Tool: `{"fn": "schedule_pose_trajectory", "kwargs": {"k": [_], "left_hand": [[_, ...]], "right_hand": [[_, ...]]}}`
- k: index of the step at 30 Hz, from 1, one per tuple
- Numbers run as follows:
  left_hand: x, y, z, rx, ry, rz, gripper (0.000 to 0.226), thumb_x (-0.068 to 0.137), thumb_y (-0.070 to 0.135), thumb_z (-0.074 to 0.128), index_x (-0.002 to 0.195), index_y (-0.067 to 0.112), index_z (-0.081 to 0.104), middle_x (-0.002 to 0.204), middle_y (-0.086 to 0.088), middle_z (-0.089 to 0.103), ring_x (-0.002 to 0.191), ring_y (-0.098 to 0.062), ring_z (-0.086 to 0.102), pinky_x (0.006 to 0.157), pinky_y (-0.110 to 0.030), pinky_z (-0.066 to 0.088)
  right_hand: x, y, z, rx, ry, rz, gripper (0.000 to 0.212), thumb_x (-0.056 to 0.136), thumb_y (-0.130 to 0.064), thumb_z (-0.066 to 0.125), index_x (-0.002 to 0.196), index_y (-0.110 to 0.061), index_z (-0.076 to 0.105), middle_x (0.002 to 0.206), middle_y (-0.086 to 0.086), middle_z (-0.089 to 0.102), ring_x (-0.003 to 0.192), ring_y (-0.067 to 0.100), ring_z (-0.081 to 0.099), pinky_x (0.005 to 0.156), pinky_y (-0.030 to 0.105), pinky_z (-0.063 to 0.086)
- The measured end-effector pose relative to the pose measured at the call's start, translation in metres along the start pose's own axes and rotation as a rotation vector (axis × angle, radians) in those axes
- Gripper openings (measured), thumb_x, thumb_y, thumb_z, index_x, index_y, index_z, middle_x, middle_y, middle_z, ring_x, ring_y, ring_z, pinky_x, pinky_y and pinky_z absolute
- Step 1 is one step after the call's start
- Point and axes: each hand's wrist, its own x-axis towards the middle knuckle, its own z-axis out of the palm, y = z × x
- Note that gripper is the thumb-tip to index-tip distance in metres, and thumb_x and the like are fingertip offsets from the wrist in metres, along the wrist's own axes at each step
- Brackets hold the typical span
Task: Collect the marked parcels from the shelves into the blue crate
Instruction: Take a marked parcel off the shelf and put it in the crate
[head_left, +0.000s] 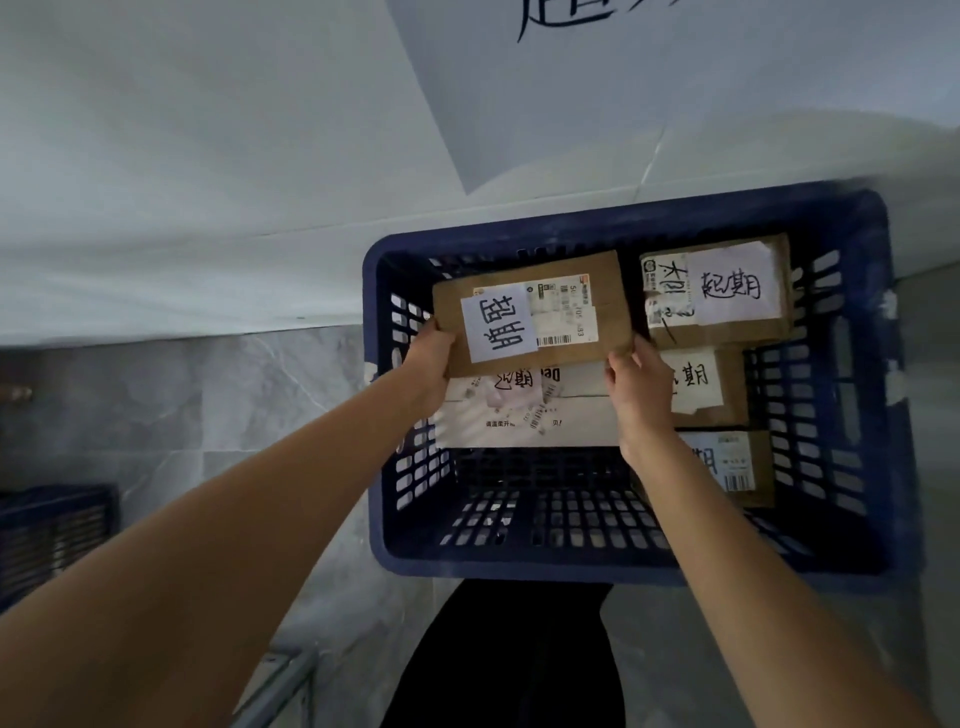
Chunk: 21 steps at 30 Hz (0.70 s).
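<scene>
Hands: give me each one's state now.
Left hand: grips the left end of the flat brown cardboard parcel over the blue plastic crate.
Right hand: grips its right end.

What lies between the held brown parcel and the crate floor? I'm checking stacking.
Head view: a white box lies directly under the brown parcel, resting inside the blue crate.

I can't see the fingers of my left hand (428, 358); they are tucked under the flat brown cardboard parcel (535, 312) I hold. Below that parcel, a white box (524, 415) is partly covered, and its printing is too blurry to read. My right hand (641, 387) hides part of the small brown box with a white paper label (701, 387) beside it. A dark blue crate (52, 535), far left of my grip, is cut off by the edge.
</scene>
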Motion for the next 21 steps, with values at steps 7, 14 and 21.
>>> {"fn": "schedule_pose_trajectory", "kwargs": {"k": [7,14,21], "left_hand": [[0.018,0.002,0.014,0.057,0.042,0.031,0.039,0.105,0.008,0.024,0.133,0.020,0.047,0.108,-0.001,0.063,0.089,-0.017,0.063,0.091,-0.036,0.050],[0.022,0.004,0.020,0.061,0.064,0.000,0.035,0.106,0.012,0.023,0.128,0.020,0.050,0.115,-0.005,0.063,0.109,-0.025,0.061,0.100,-0.039,0.049],[-0.002,0.012,0.021,0.276,0.104,0.145,0.041,0.103,0.019,0.032,0.143,0.025,0.035,0.109,0.000,0.066,0.082,-0.011,0.060,0.062,-0.021,0.047]], "right_hand": [[0.015,0.011,0.008,-0.034,-0.011,0.117,0.048,0.099,-0.012,0.042,0.147,-0.013,0.038,0.133,0.001,0.047,0.109,0.012,0.038,0.107,0.034,0.035],[0.020,0.017,0.004,-0.080,-0.070,0.110,0.052,0.097,-0.016,0.049,0.148,-0.017,0.036,0.151,0.006,0.041,0.124,0.016,0.044,0.113,0.037,0.032],[0.000,-0.007,0.008,-0.230,0.028,0.097,0.060,0.099,-0.021,0.049,0.152,-0.012,0.024,0.154,0.008,0.036,0.139,0.025,0.038,0.114,0.038,0.031]]}}
